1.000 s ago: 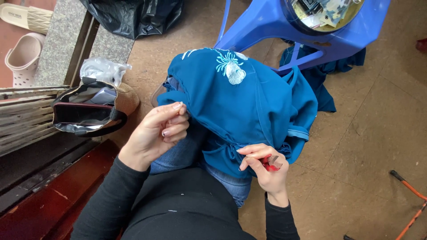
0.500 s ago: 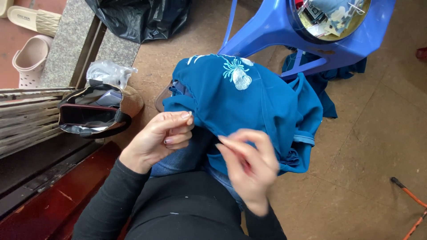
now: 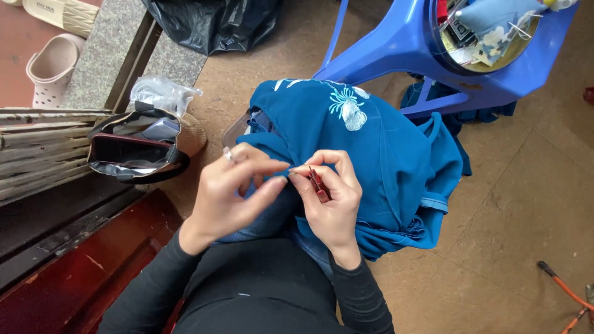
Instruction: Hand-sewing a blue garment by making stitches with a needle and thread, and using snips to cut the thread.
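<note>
**Hands meeting on a fold of blue cloth**

Both hands are working together over the lap. The left hand (image 3: 238, 185) is pinching an edge of the blue garment (image 3: 371, 154) between thumb and fingertips, fingers closed on the cloth. The right hand (image 3: 331, 198) is pressing up against it, fingertips touching the same fold, and is gripping a small red tool (image 3: 318, 184) that is lying across its palm.

The garment is draping over the knees beyond the hands, its white embroidered flower (image 3: 349, 111) lying farther out, and its far edge is hanging down toward the floor (image 3: 526, 204).

Just beyond the cloth, a blue plastic stool (image 3: 402, 49) is standing close, carrying a round tin of sewing bits (image 3: 482, 37). Left of the left hand, an open black handbag (image 3: 133, 148) is sitting near a wooden edge. Right of the right hand, bare floor is offering open room out to an orange-handled tool (image 3: 566, 291).
</note>
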